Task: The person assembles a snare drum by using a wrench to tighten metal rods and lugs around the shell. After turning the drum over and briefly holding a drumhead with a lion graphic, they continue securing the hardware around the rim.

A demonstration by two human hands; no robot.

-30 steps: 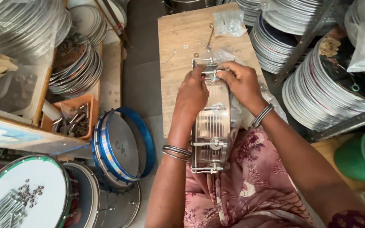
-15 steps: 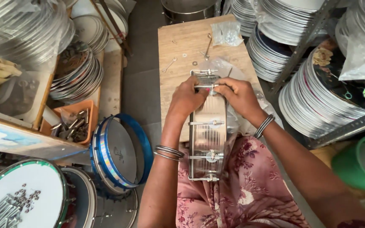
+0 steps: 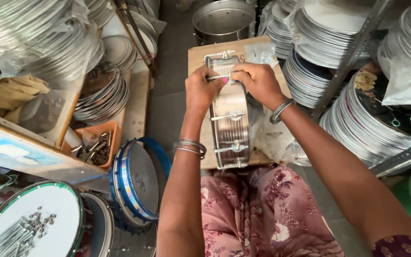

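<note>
Both hands are now working farther up the metal drum shell (image 3: 229, 114), which is lying on its side on the wooden board (image 3: 197, 57). Left hand (image 3: 201, 90) and right hand (image 3: 258, 82) are pinching a tension rod (image 3: 219, 77) between fingertips.

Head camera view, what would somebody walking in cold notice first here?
Probably the shiny metal drum shell standing on edge on the wooden board at centre, with the left hand and right hand pinching a small rod at its upper rim. Next, the stacks of silvery hoops crowding the shelves to the right, and the blue-rimmed drum leaning at lower left.
</note>
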